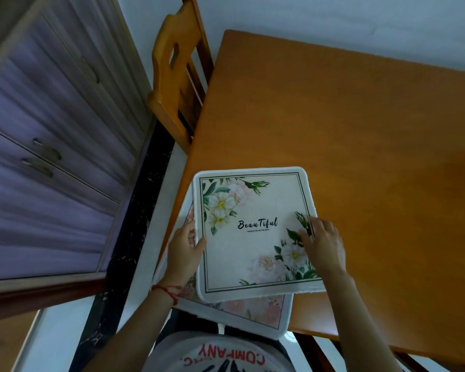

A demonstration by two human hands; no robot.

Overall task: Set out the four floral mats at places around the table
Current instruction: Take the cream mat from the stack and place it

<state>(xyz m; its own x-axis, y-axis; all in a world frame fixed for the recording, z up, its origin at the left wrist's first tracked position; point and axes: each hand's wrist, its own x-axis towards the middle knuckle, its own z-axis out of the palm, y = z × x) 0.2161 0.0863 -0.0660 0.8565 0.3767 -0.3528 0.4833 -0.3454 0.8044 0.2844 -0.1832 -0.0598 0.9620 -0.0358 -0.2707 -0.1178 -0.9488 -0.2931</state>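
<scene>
A white floral mat with "Beautiful" printed on it lies on top of a small stack at the near left corner of the orange wooden table. Beneath it another floral mat sticks out toward me and past the table's edge. My left hand grips the top mat's left edge, thumb on its face. My right hand rests on the top mat's right side with fingers spread flat over the flower print.
A wooden chair is pushed against the table's left side. A purple cabinet with drawers stands at the left, across a narrow strip of floor. The table surface stretches away to the right and far side.
</scene>
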